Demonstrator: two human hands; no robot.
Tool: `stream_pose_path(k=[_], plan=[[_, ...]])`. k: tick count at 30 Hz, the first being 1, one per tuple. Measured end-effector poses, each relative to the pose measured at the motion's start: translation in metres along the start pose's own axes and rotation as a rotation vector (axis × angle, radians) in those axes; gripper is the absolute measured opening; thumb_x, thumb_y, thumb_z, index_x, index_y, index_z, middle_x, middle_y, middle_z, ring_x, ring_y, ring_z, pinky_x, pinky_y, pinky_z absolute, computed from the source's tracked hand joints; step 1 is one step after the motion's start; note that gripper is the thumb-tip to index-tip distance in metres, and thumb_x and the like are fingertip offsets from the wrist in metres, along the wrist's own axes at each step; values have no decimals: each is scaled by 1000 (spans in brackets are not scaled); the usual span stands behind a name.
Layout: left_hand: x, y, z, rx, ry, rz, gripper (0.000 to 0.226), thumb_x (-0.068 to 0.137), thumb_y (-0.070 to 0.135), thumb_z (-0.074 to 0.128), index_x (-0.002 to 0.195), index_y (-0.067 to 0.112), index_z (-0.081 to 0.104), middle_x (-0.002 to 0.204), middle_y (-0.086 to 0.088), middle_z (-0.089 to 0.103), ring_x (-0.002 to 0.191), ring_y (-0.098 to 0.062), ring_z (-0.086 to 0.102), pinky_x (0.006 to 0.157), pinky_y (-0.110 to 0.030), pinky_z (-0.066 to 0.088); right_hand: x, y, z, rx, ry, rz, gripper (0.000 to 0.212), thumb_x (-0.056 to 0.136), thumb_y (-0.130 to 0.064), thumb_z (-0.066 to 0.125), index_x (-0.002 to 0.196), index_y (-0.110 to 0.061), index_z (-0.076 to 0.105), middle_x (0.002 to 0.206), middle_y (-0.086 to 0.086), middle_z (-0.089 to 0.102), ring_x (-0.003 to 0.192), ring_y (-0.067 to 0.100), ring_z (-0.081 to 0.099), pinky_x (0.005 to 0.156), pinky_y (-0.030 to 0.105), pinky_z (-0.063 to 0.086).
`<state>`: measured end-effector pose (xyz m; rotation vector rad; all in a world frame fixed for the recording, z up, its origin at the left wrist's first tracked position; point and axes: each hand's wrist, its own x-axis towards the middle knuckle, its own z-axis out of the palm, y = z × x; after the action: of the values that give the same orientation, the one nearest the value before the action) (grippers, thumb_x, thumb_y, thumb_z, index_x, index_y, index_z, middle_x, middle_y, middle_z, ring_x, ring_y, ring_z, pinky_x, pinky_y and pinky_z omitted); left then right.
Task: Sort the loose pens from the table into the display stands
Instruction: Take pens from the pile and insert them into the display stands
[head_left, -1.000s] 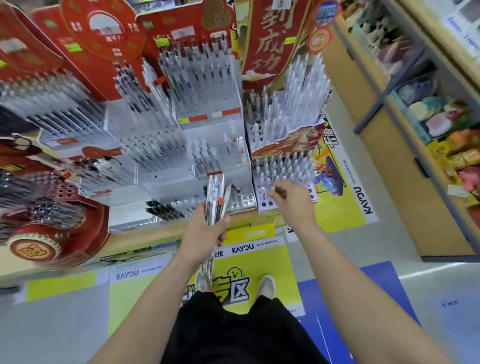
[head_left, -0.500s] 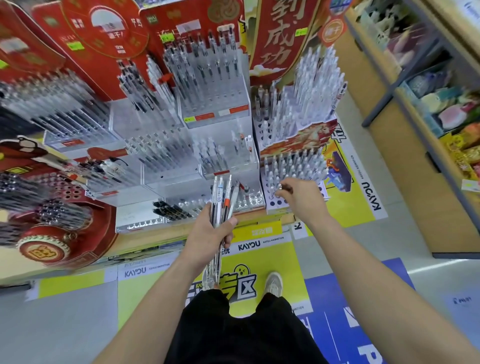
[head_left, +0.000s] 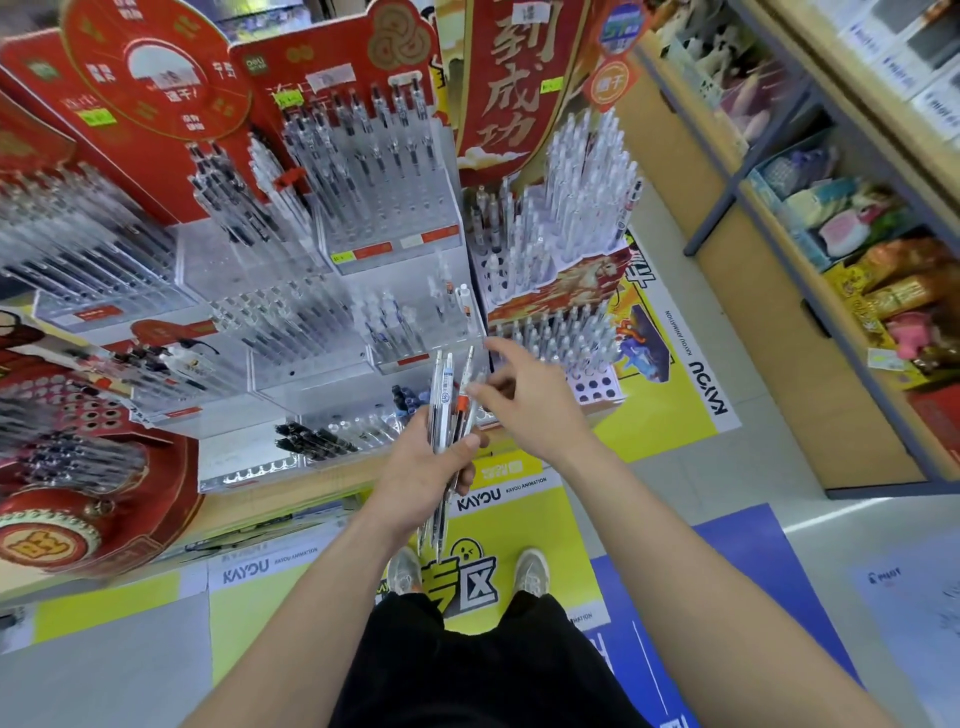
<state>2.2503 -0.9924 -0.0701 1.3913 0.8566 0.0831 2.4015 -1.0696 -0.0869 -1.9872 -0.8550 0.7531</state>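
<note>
Head view, looking down at a table edge (head_left: 291, 493) crowded with pen displays. The tiered clear stand (head_left: 332, 374) in the middle serves as the mark.

Just in front of the clear stand's right end, the left hand (head_left: 426, 473) grips a bundle (head_left: 441, 410) of loose pens, fingers and thumb curled round the barrels. The bundle stands nearly upright, with its tops rising before the stand's lower tiers and its lower ends hanging beneath the hand. One pen in it has an orange grip (head_left: 464, 402).

The right hand (head_left: 535, 400) is at the bundle's top, also in front of the clear stand's right end. Its forefinger is stretched out toward the stand and the other fingers (head_left: 493, 387) are bent close against the pens. Whether they pinch one cannot be told.

Right of the clear stand is a white stand (head_left: 597, 387) with round holes, most of them filled with pale pens. Behind the clear stand rise red boards (head_left: 322, 57). Left of it sits a red round display (head_left: 78, 525).
</note>
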Motion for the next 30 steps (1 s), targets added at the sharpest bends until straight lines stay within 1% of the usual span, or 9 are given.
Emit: stream_pose_path(k=[3,5,9,14,18,22,24,27,30], plan=[[3,-1,-4,-73,-7,-34,22,101,6,58,122,11,52,103,-12,73,65,-18,66,60,-27,55,3,-5,-2,42,33,-25,55,94,-29,71,144,-22,49,81,-8,69,78,2,62,70,14,43],[5,-2,-8,-135,-15,-54,23,101,7,58,122,14,53,103,-11,74,70,-22,69,64,-30,58,7,-6,-4,70,70,-28,48,94,-27,71,138,-21,54,79,-8,67,75,0,61,70,13,44],[8,-4,-18,-146,13,-53,18,101,7,59,115,17,54,91,3,76,70,-20,69,60,-30,57,19,-3,-9,125,171,-19,25,95,-24,69,120,-20,66,76,-10,61,68,-2,58,65,8,42],[10,-3,-35,-60,109,-4,17,99,5,61,114,9,54,82,2,76,62,-14,62,53,-27,50,23,-6,-10,145,171,-12,16,92,-27,74,103,-22,64,73,-9,61,64,0,57,62,12,44],[11,-2,-61,24,171,20,16,98,9,64,110,6,54,67,-1,65,61,-17,58,53,-28,48,23,-9,-13,94,22,-11,20,89,-35,76,91,-21,62,75,-5,58,62,2,50,58,15,42],[12,-2,-88,126,171,7,19,97,13,68,110,10,56,73,-10,63,62,-21,55,56,-36,46,28,-20,-11,-149,-165,-60,18,90,-40,74,85,-24,68,75,-7,61,63,3,51,61,22,40],[11,-1,-100,141,156,6,20,96,11,69,109,16,55,79,-13,64,63,-21,55,57,-37,46,32,-28,-9,-249,-272,-101,17,90,-42,73,88,-25,74,79,-11,66,71,0,56,66,25,44],[8,2,-111,176,131,8,21,96,10,68,111,15,53,81,-14,62,62,-19,54,57,-34,45,36,-38,-2,-336,-415,-130,17,93,-39,71,98,-24,79,93,-12,74,86,2,63,81,32,54],[4,3,-113,181,132,5,21,97,10,67,111,14,52,79,-13,62,61,-18,54,58,-36,45,37,-46,8,-348,-495,-134,21,95,-41,67,106,-26,78,107,-10,74,94,5,64,88,35,54]])
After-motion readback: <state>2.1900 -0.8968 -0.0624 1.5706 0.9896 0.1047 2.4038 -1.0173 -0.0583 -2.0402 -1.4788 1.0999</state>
